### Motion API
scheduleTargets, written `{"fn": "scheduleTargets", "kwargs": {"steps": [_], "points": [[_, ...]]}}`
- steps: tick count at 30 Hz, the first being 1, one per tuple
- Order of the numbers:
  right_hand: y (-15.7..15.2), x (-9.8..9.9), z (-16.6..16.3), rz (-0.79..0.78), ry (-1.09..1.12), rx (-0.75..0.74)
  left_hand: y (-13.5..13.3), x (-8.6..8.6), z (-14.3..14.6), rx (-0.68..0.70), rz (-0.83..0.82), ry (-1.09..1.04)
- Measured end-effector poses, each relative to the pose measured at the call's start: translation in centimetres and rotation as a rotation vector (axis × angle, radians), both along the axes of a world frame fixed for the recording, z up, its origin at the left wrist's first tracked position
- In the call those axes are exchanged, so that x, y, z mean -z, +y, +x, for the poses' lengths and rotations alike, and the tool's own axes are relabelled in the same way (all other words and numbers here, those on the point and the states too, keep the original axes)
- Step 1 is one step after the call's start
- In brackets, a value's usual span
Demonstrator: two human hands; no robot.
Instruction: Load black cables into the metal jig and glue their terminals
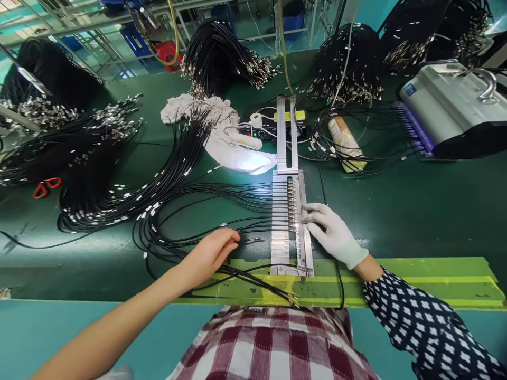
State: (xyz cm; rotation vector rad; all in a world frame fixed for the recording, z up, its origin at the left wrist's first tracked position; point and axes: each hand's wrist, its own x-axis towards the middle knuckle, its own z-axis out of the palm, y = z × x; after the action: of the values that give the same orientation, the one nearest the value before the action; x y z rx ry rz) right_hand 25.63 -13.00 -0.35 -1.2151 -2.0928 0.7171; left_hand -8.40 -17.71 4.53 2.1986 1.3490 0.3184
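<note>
My bare left hand [216, 249] is closed in a pinch just left of a slotted metal fixture [280, 245]. From its fingertips a black cable end with a small metal connector [253, 240] points toward the fixture. Several black cables [257, 198] lie side by side in the upper slots, their connector tips lined up along the gap. My right hand [332, 235], in a white glove, has its fingertips and thumb on the bar along the fixture's right side. A few loose cables [257, 279] pass below my left hand, their tips near the table's front edge.
A lit white lamp [245, 155] shines beside the fixture's upper end. Cable bundles [217, 53] lie at the back and left, near red-handled scissors [47, 186]. A bottle [346, 142] and a silver machine with violet light [455, 105] stand right. Yellow-green tape [428, 279] lines the front edge.
</note>
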Motion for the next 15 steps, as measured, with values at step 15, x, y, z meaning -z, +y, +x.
{"fn": "scheduleTargets", "kwargs": {"steps": [15], "points": [[0.1,0.2,-0.1,-0.013,0.014,0.017,3.0,4.9,6.9,0.315,0.467,-0.089]]}}
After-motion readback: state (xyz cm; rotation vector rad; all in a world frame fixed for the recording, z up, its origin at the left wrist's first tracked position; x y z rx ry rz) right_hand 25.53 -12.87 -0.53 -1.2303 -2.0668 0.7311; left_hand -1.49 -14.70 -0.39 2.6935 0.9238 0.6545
